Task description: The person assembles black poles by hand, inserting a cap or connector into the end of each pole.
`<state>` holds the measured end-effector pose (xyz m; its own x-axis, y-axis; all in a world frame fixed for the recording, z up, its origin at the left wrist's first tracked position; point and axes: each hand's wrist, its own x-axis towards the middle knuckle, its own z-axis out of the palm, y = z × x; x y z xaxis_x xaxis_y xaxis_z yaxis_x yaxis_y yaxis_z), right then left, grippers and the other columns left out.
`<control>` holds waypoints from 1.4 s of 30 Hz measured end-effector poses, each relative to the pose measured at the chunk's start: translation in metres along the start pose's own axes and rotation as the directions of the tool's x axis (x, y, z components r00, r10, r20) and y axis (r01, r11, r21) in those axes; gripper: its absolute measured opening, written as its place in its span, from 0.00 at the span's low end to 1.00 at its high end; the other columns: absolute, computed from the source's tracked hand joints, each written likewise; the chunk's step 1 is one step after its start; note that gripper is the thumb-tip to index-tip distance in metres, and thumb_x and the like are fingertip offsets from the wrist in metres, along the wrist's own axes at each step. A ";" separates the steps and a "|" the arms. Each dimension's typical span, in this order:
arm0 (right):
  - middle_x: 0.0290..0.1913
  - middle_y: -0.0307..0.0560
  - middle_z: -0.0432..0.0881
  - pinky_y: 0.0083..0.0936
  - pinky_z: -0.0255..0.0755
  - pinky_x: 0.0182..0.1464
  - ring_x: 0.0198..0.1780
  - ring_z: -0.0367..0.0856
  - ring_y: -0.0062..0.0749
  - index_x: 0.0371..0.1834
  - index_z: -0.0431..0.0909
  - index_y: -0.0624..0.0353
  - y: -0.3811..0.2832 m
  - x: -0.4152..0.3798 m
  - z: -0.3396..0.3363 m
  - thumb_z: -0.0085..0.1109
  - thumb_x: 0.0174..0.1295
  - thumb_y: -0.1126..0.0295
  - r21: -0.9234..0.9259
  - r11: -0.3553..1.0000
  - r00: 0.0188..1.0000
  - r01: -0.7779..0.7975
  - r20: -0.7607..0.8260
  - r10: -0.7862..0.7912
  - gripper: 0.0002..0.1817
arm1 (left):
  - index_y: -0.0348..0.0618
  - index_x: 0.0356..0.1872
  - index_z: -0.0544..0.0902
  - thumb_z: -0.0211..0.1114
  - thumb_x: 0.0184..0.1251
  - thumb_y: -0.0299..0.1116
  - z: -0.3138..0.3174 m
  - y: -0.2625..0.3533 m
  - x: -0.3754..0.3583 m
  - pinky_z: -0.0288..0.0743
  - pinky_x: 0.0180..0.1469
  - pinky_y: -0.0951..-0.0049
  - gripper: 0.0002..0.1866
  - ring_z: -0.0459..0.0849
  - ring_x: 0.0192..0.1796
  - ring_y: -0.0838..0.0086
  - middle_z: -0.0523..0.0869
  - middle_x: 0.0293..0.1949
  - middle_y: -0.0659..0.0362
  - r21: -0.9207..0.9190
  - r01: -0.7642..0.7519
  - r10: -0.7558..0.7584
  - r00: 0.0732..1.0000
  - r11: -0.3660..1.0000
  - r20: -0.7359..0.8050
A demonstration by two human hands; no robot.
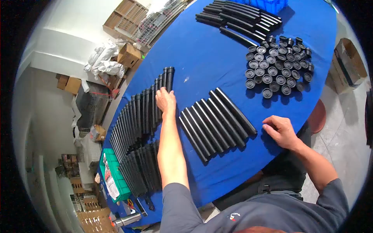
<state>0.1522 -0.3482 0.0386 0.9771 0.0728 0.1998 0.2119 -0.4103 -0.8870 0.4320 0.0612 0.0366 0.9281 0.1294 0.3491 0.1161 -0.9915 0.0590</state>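
a blue cloth-covered worktop (210, 50). at left, the left hand (166, 101) has narrowed fingers against a row of black collared plastic tubes (145, 112) (grip unclear); a sideways nudge could roll them. the right hand (283, 133), fingers curled, seemingly empty, sits near smooth black tubes (236, 110); a careless sweep could scatter them.

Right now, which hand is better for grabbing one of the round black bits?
Probably the right hand. It looks empty and is nearer the round black bits. The left hand is over at the tubes with wider ends, with the plain tubes between the two hands.
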 end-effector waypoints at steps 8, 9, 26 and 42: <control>0.31 0.52 0.84 0.33 0.76 0.34 0.30 0.84 0.42 0.41 0.83 0.64 0.003 -0.003 0.002 0.65 0.68 0.69 0.035 0.999 1.000 0.014 -0.012 -0.014 0.08 | 0.38 0.49 0.86 0.71 0.69 0.41 -0.026 -0.029 -0.055 0.81 0.51 0.54 0.17 0.89 0.47 0.52 0.89 0.45 0.48 -0.358 -0.048 -0.013 0.986 0.932 -0.168; 0.31 0.52 0.84 0.33 0.76 0.34 0.30 0.84 0.41 0.41 0.83 0.64 0.003 -0.004 0.002 0.66 0.68 0.69 0.038 0.999 1.000 0.010 -0.008 -0.010 0.08 | 0.37 0.46 0.87 0.71 0.70 0.41 -0.026 -0.039 -0.066 0.81 0.50 0.55 0.16 0.90 0.45 0.53 0.90 0.43 0.48 -0.394 -0.047 -0.028 0.983 0.918 -0.182; 0.31 0.49 0.85 0.28 0.75 0.34 0.29 0.82 0.30 0.44 0.83 0.65 0.005 -0.007 0.011 0.66 0.69 0.68 -0.031 0.998 0.998 0.052 -0.044 -0.053 0.10 | 0.36 0.70 0.77 0.58 0.82 0.39 -0.092 -0.008 -0.263 0.70 0.73 0.57 0.23 0.78 0.71 0.50 0.83 0.66 0.45 -0.521 -0.240 0.212 0.971 0.819 -0.113; 0.79 0.61 0.62 0.52 0.48 0.81 0.81 0.54 0.58 0.59 0.82 0.54 0.011 0.065 -0.018 0.77 0.53 0.59 -0.917 0.364 0.938 0.167 0.034 -0.344 0.29 | 0.30 0.61 0.82 0.74 0.68 0.42 -0.064 -0.041 -0.278 0.73 0.70 0.56 0.28 0.82 0.66 0.48 0.85 0.61 0.39 -0.734 0.157 -0.279 0.959 0.660 -0.047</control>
<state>0.2178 -0.3640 0.0492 0.8446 0.2405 0.4783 0.2240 -0.9702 0.0924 0.1463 0.0663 -0.0033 0.8412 0.4019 0.3618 -0.0375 -0.6241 0.7804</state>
